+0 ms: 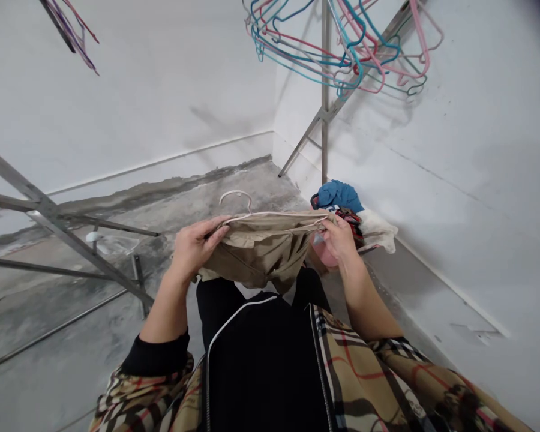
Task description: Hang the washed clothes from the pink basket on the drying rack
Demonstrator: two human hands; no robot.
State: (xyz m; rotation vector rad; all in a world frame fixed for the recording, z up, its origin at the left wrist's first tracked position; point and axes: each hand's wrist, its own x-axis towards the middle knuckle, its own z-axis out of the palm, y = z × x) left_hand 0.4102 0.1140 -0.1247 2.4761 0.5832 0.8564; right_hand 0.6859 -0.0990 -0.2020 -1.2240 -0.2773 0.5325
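Observation:
A beige garment hangs on a white wire hanger in front of my body. My left hand grips the garment's left end, fingers curled over the cloth and the hanger's arm. At the right end, my right hand pinches the garment and hanger wire. The hanger's hook sticks up between my hands. My sleeves are a tan plaid jacket over black clothing.
A pile of clothes with a blue piece on top lies by the right wall. Several coloured hangers hang on a metal rack above. Another metal rack frame stands at left on the concrete floor.

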